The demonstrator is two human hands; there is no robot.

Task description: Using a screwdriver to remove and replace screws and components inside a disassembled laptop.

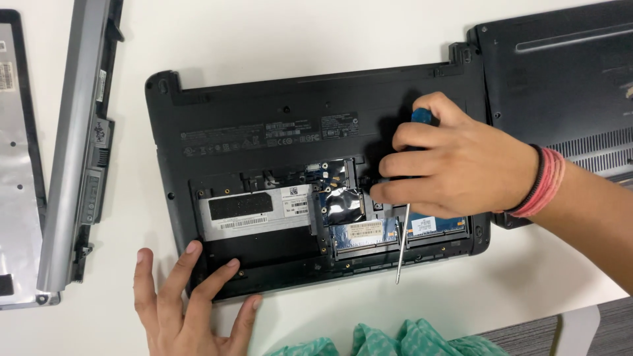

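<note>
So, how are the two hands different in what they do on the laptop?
The right hand is closed around a screwdriver with a blue handle, its thin shaft pointing toward the near edge of the laptop. The left hand holds nothing: it lies flat with spread fingers on the laptop's near left corner. The right wrist wears red and black bands; the left wrist is out of view. Both hands are bare.

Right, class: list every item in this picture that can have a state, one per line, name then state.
Laptop: upside down, bottom bay uncovered.
Hard drive: seated in the bay.
Screwdriver: gripped, tip pointing towards the person.
Right hand: closed around the screwdriver.
Left hand: flat, fingers on the laptop's edge.
Battery: removed, on the table.
</note>
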